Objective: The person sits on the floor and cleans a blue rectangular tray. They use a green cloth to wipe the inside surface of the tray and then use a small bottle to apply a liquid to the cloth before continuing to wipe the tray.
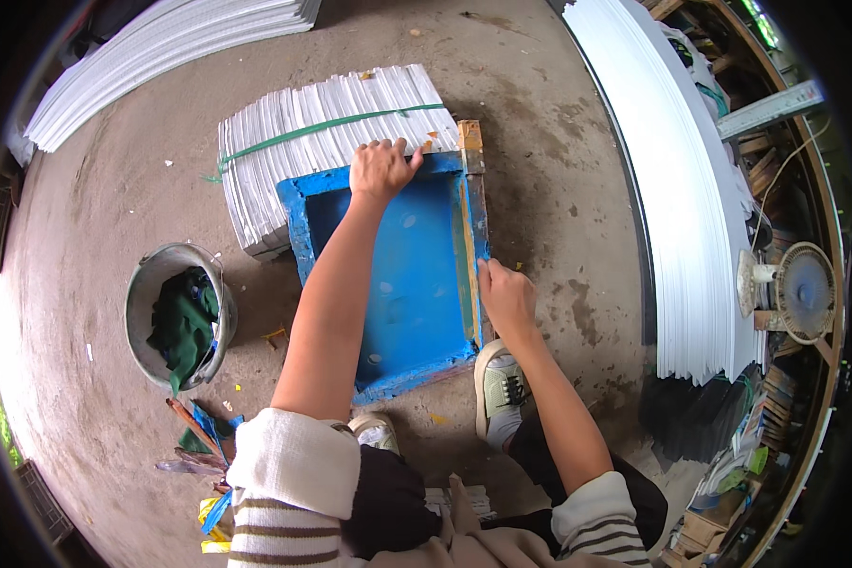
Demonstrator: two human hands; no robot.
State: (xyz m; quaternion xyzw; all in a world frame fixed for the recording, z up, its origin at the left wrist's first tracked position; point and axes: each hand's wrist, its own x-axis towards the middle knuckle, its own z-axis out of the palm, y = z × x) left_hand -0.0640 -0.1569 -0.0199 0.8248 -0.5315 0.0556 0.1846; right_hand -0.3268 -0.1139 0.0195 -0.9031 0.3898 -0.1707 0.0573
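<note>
Blue frame (412, 293) lay slanted before you, far end against or over a string-tied stack of white sheets (327, 118), near end by your shoes (495, 383). Your left hand (381, 170) was closed over its far edge, fingers bent. Your right hand (509, 298) was curled narrow at the right side; could not tell whether it gripped. Left of you: bucket (140, 317), dark green cloth (185, 322) inside.

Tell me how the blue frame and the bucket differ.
The blue frame is rectangular; the grey bucket is round. The left hand and right hand are on the frame; neither touches the bucket. The bucket holds dark green cloth, unlike the frame. Both have raised sides around a recessed middle.
</note>
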